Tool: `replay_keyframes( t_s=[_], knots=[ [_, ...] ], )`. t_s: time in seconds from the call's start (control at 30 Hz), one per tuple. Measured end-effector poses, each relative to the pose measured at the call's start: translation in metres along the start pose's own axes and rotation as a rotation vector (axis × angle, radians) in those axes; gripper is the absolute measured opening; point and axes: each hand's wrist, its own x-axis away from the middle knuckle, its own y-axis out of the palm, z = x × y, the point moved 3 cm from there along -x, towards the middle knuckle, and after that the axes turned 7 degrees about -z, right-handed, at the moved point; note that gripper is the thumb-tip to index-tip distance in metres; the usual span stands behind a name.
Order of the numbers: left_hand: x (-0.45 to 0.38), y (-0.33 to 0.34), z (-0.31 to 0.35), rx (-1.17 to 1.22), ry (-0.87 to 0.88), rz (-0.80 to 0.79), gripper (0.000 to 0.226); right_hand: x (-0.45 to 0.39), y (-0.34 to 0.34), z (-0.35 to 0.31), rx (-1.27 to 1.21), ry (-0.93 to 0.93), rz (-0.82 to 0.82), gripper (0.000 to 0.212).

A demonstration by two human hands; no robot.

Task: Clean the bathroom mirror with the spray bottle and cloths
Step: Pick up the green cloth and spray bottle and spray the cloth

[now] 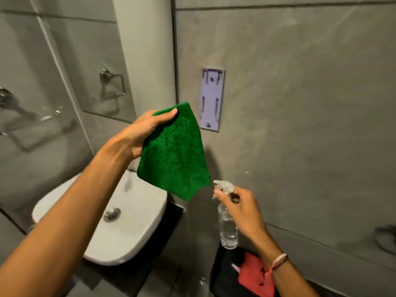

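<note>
- Head camera view: a green cloth (174, 153) hangs in mid-air over the right edge of a white basin (128, 228), pinched at its top corner by the left hand (145, 129), thumb on the near face and fingers behind, so that the fabric drapes open and flat toward the nozzle.
- Just below and right of the cloth's lower corner, a clear spray bottle (227, 224) is gripped at the neck by the right hand (240, 204), forefinger on the trigger; the nozzle points left at the cloth, an aim that suggests the cloth is being wetted rather than the glass.
- Liquid fills roughly the lower part of the bottle, though blur makes the level hard to judge.
- The mirror (53, 82), the job's target, stands to the left above the basin, reflecting a chrome towel ring; no wiping of it is under way.
- A red cloth (252, 275) lies on a dark surface beneath the right wrist, close at hand, probably kept dry for a second pass.
- A lilac wall bracket (212, 99) sits on the grey wall behind the green cloth, carrying nothing.
</note>
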Motion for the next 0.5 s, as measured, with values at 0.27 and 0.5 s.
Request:
replay_keyframes(
  t_s=[0.27,0.5],
  knots=[
    [-0.001,0.055,-0.108,0.171,-0.159,-0.021,0.018,0.037,0.002,0.152,-0.125,0.431,0.065,0.015],
    [-0.006,0.06,-0.16,0.234,-0.278,0.021,0.02,0.036,-0.003,0.241,-0.154,0.637,0.137,0.028]
  ],
)
